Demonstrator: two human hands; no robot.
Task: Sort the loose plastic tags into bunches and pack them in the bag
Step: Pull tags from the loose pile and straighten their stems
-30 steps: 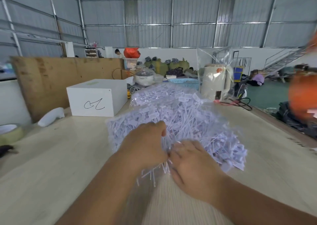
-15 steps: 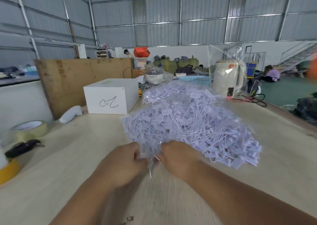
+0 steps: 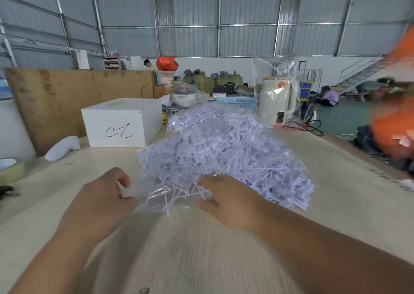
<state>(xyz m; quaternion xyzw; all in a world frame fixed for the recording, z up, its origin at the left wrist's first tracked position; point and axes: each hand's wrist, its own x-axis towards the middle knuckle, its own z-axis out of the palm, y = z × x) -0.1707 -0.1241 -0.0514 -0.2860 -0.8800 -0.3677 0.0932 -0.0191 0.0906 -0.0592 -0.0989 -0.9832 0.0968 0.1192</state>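
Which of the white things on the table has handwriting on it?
The white box, left of the tag pile, has a black scribble on its front; the rounded white object beside it is unmarked.

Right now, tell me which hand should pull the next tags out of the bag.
Right. The right hand already lies on the loose tags spilling from the bag's mouth, fingers among them. The left hand pinches the bag's clear edge, so it looks better kept there, holding the mouth open.
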